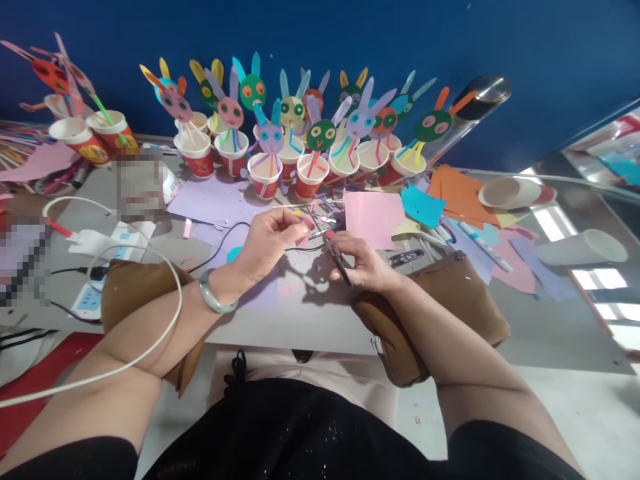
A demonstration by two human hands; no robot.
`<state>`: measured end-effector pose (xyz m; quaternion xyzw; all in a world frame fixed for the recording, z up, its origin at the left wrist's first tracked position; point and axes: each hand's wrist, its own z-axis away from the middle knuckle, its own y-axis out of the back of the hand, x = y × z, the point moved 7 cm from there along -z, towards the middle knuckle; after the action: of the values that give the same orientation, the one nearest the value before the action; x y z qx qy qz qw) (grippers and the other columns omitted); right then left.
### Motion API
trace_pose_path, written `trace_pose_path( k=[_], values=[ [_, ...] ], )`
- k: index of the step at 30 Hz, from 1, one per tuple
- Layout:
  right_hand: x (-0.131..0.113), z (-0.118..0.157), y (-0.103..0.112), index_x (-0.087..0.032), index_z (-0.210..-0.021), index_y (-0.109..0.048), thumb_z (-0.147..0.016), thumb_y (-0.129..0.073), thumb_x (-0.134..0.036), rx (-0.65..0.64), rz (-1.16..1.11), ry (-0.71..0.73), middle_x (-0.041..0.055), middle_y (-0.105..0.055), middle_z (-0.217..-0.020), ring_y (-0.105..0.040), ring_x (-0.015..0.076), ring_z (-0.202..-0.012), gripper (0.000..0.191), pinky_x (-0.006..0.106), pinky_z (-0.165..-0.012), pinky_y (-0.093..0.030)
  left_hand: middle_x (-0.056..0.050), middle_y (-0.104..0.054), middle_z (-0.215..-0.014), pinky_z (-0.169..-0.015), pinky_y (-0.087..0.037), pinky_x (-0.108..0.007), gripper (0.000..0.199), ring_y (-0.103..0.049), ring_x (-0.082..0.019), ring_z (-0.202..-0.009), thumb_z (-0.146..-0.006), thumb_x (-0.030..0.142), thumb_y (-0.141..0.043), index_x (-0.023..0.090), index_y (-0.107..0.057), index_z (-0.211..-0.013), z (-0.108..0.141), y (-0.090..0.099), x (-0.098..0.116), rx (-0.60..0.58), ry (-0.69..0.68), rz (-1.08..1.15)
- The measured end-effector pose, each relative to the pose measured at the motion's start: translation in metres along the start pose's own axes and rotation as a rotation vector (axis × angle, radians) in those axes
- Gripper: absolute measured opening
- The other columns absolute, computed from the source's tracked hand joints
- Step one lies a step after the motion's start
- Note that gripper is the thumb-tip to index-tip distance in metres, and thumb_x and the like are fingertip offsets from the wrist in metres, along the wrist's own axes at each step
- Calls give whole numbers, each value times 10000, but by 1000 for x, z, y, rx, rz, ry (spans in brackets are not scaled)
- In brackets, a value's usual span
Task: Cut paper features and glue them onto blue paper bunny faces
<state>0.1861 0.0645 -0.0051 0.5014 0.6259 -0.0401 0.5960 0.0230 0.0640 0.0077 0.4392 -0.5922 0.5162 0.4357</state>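
Pink paper (309, 220), likely light, limp and easily creased, so best held by an edge, sits pinched in my left hand (273, 243), while my right hand (364, 264) wraps round scissors (342, 268) just beside it.

Craft workshop, perhaps — coloured paper (375, 219)
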Motion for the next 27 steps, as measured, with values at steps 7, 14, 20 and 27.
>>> trace_pose_path(
  k=[7, 14, 20, 27],
  values=[
    [-1, 3, 6, -234, -638, -399, -837, -619, -790, 59, 118, 72, -35, -442, -606, -393, 149, -622, 630, 358, -766, -376, 16, -637, -600, -627, -459, -277, 126, -562, -108, -600, -722, 196, -699, 196, -614, -629, 1, -2, 1, -29, -8, -16],
    [-4, 4, 10, -227, -648, -389, -848, -646, -753, 83, 148, 134, -50, -408, -612, -372, 140, -620, 619, 354, -776, -364, 17, -616, -588, -633, -458, -288, 181, -568, -119, -618, -740, 205, -704, 206, -580, -607, 3, -5, 6, -65, -40, -19],
    [-4, 4, 11, -226, -641, -389, -844, -671, -732, 81, 142, 147, -54, -408, -606, -360, 133, -600, 615, 356, -777, -369, 17, -621, -595, -621, -465, -291, 187, -587, -127, -625, -743, 216, -719, 209, -576, -623, 3, -5, 5, -70, -36, -14],
    [-7, 5, 14, -218, -641, -403, -881, -666, -686, 80, 181, 203, -59, -414, -617, -385, 122, -599, 588, 343, -797, -385, 20, -659, -617, -646, -489, -286, 164, -591, -109, -601, -743, 195, -709, 197, -585, -635, 3, -6, 6, -95, -56, -8]
  ],
)
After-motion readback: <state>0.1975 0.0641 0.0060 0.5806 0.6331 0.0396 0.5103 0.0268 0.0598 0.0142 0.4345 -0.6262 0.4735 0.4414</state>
